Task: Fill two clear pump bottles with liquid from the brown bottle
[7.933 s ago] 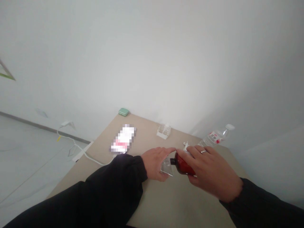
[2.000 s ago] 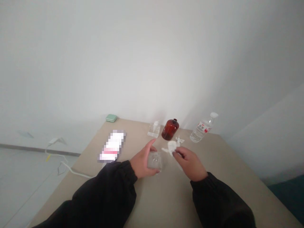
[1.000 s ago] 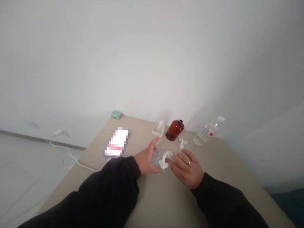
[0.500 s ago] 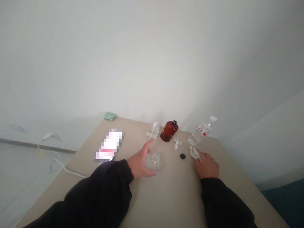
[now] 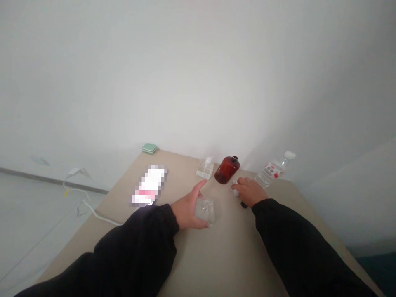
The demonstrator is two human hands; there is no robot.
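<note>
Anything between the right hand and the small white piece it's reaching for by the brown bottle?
Nothing visible. The right hand already rests on the small white plastic piece, just in front of the round amber glass bottle.

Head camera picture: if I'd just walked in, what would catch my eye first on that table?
Probably the dark red-brown bottle standing at the far edge of the beige table, the strongest colour there. Next, two black-sleeved arms: the left hand wraps a small clear glass container near the middle, while the right hand rests over a small white object just in front of the bottle. A clear water bottle stands far right.
</note>
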